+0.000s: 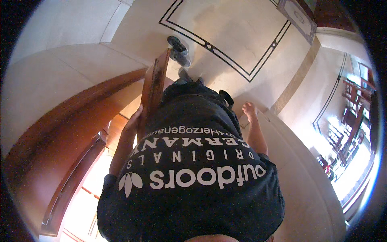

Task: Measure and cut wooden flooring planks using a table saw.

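A brown wooden door [155, 80] stands beside my left leg, seen almost edge-on. My left hand [135, 117] is closed at its near edge; most of the fingers are dim or hidden against the wood. Out to my right, clear of my body, my right hand [249, 109] hangs with its fingers curled in and nothing visible in them. A small black object [226, 98] shows at my right hip, apart from that hand; I cannot make out its kind. I wear a black printed T-shirt [193, 149] and dark shoes [178, 45].
Pale floor with a dark inlaid border [208, 46] spreads ahead. A curved brown door frame [80, 105] and a pale wall [72, 28] rise on the left. Along the right runs a pale wall [298, 169]; beyond it are wooden chairs [350, 109]. A patterned mat [298, 17] lies far right.
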Tool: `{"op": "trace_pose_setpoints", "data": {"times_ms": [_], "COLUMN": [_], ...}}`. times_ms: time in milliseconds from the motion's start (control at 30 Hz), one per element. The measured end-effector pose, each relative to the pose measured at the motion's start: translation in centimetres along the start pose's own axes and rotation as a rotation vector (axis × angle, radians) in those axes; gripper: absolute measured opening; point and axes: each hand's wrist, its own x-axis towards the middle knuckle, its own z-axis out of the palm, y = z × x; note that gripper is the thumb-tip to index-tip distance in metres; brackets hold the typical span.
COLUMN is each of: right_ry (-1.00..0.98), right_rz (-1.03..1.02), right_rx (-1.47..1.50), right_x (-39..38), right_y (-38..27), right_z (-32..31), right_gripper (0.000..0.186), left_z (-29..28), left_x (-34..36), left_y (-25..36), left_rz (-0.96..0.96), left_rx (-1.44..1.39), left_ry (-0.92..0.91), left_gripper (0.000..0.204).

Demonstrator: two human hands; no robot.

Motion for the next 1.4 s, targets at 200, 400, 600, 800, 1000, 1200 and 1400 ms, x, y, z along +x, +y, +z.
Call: {"op": "trace_pose_setpoints", "data": {"times_ms": [200, 400, 600, 800, 1000, 1200, 1400], "right_ry": [0.488, 0.398, -0.055, 0.363, 0.259, 0.017, -0.289], "right_rz": [0.216, -0.033, -0.400, -0.419, 0.027, -0.366, -0.224], "right_rx": [1.104, 0.823, -0.248, 0.059, 1.047, 0.481, 0.396], "right_x": [2.3, 7.3, 13.8, 25.4, 29.6, 35.3, 29.8], "right_y": [-0.8, -0.4, -1.0, 13.3, -4.3, -3.7, -10.6], "right_z": [-12.1, -16.1, -26.3, -45.9, -59.3, -56.0, -50.8], "right_gripper": [0.028, 0.018, 0.037, 0.029, 0.033, 0.036, 0.035], "left_z": [-2.7, 2.9, 7.8, 12.8, 16.9, 18.8, 19.6], "left_x": [5.8, 3.9, 2.0, 2.2, 1.4, 0.0, 1.1], "left_y": [0.1, 4.6, 4.9, 0.7, -0.1, 5.0, 3.7], "left_rz": [-0.219, -0.194, -0.055, 0.103, 0.328, 0.139, 0.164], "left_rx": [-0.130, -0.248, -0.281, -0.709, -0.518, -0.787, -0.839], "left_ry": [-0.026, 0.070, 0.259, 0.113, 0.490, 0.299, 0.380], "left_gripper": [0.076, 0.082, 0.090, 0.066, 0.063, 0.072, 0.070]}}
